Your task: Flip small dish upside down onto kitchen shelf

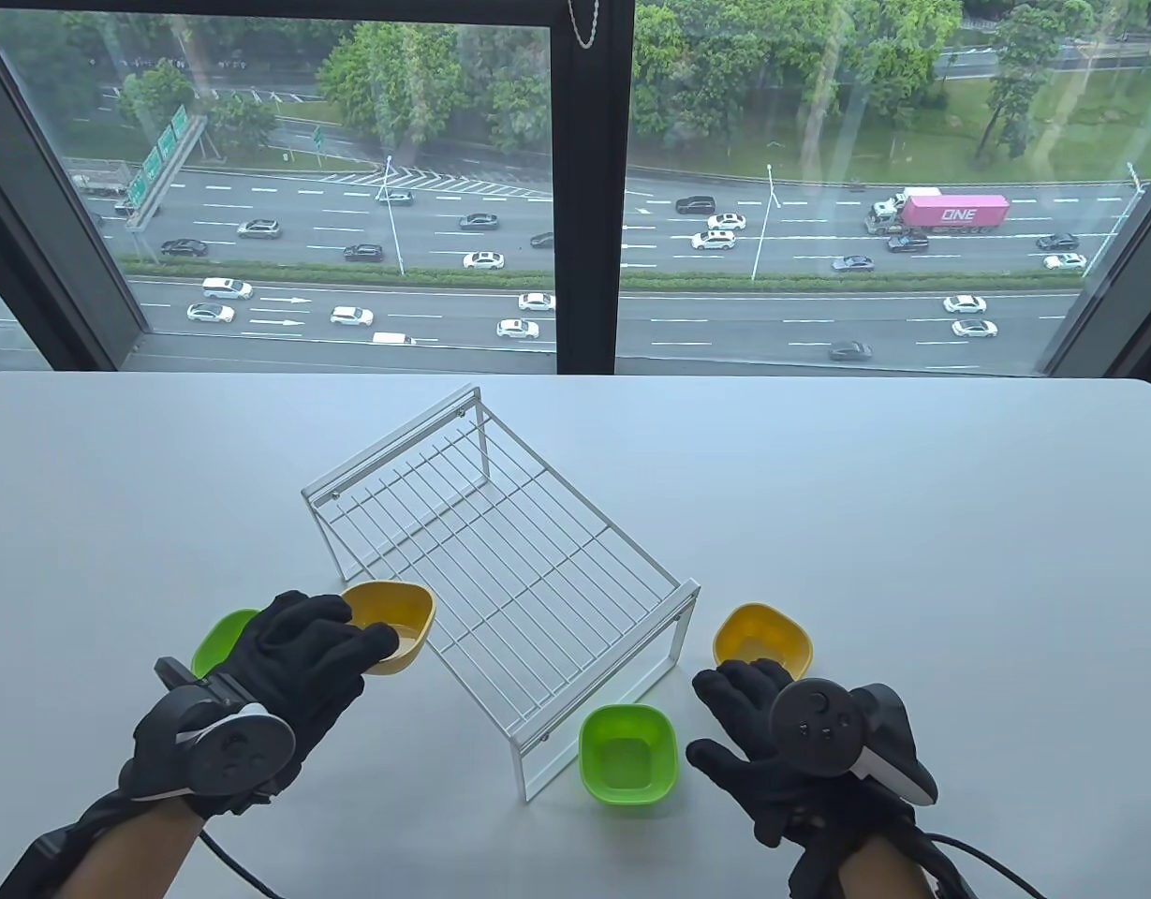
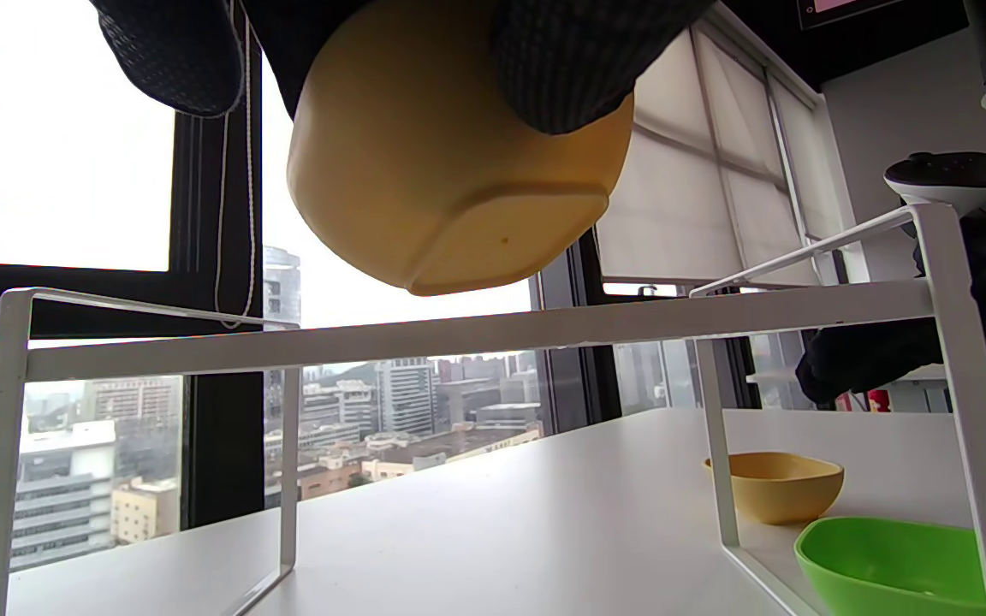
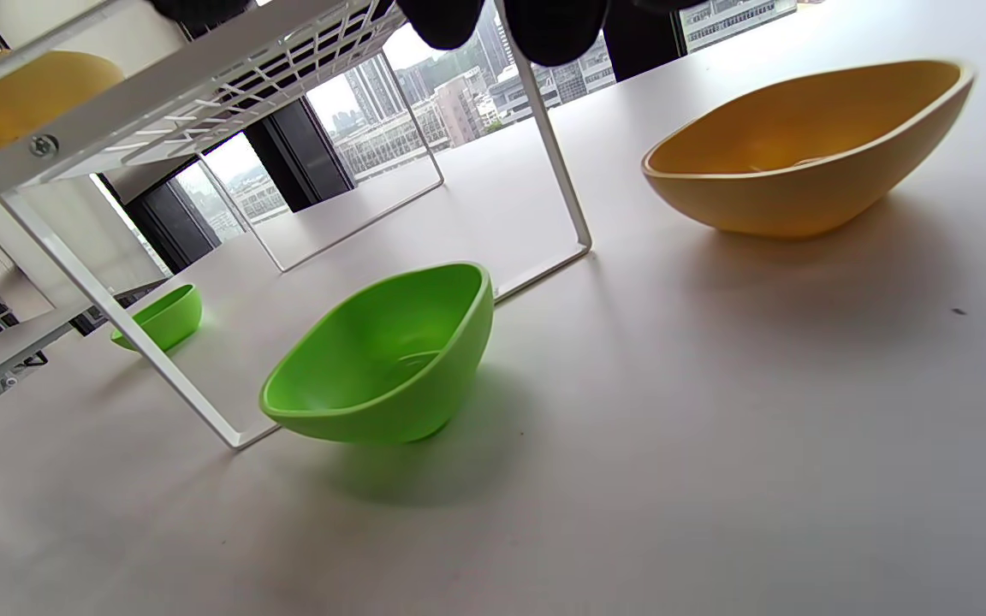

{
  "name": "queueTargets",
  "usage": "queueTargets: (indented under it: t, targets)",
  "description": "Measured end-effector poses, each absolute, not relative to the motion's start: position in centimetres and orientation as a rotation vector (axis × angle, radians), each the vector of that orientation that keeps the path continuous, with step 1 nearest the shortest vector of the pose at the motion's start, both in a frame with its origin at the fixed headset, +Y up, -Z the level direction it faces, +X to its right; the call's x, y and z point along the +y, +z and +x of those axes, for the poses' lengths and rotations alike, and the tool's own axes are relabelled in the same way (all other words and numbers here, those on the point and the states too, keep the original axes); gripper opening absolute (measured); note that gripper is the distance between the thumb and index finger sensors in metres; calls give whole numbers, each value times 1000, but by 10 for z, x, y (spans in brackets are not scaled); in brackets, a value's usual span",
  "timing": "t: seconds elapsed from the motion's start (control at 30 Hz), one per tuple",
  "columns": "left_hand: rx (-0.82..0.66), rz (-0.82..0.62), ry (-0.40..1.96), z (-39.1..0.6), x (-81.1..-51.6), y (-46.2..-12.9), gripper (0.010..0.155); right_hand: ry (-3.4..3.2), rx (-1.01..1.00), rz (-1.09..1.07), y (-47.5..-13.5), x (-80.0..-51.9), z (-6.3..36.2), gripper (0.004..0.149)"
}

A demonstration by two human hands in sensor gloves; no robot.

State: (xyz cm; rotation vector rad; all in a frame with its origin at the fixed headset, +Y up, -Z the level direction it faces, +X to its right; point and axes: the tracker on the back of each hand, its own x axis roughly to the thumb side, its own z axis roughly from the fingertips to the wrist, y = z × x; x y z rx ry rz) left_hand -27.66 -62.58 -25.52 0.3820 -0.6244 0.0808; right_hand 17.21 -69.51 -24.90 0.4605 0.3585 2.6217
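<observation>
My left hand [image 1: 336, 646] grips a small yellow dish [image 1: 399, 620] by its rim and holds it in the air, right way up, beside the left end of the white wire kitchen shelf [image 1: 500, 552]. In the left wrist view the dish [image 2: 450, 180] hangs above the shelf's top bar [image 2: 459, 334] with gloved fingers [image 2: 579, 60] over its side. My right hand [image 1: 739, 721] lies spread over the table between a green dish [image 1: 628, 754] and a second yellow dish [image 1: 762, 639], holding nothing. Only its fingertips [image 3: 544, 26] show in the right wrist view.
Another green dish [image 1: 221, 639] sits on the table behind my left hand. The green dish [image 3: 386, 359] and yellow dish [image 3: 810, 145] stand upright near the shelf's leg [image 3: 557, 162]. The white table [image 1: 912, 524] runs back to a window.
</observation>
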Motion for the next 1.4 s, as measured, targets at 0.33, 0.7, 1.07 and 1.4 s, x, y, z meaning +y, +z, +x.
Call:
queueTargets:
  t: [0.33, 0.7, 1.07, 1.4]
  targets:
    - [-569, 371, 61, -252, -617, -276, 59, 2614, 355, 465, -249, -695, 173, 80]
    - [-515, 326, 28, -226, -607, -299, 61, 2617, 345, 464, -248, -695, 175, 80]
    - [-451, 239, 32, -204, -601, -328, 63, 2626, 334, 457, -248, -693, 177, 80]
    - [-378, 185, 142, -188, -594, -360, 64, 2618, 308, 448, -248, -690, 181, 80]
